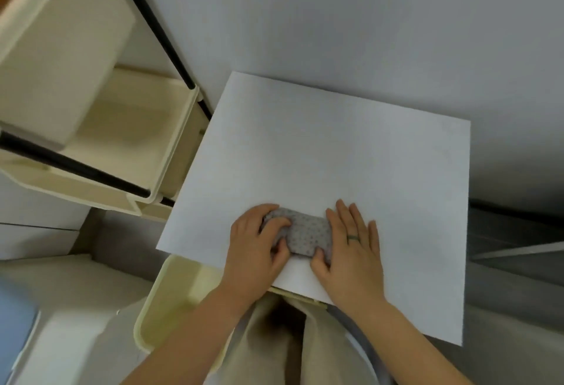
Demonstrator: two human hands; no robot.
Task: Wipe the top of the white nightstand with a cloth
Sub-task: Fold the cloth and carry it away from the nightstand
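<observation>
Pale grey wall fills the space behind your white nightstand (335, 152), whose flat top is bare except for the cloth (308, 236), a small folded grey pad with a dotted print lying near the front edge, a little left of the middle. Your left hand (259, 244) curls over the cloth's left end, fingers bent down and gripping it. Your right hand (354, 247) lies flat with fingers spread against the cloth's right end, thumb tucked at its near corner and a dark ring (353, 237) on one finger. Both hands press on the cloth from either side. Just beside the nightstand's left edge stands a cream shelf cart (128, 140) with black posts, its trays stacked and cut off at the frame's left. Below the front edge a cream bin (171, 302) shows, partly hidden by your forearms and beige clothing. Blurred white and blue shapes at lower left are hard to make out.
</observation>
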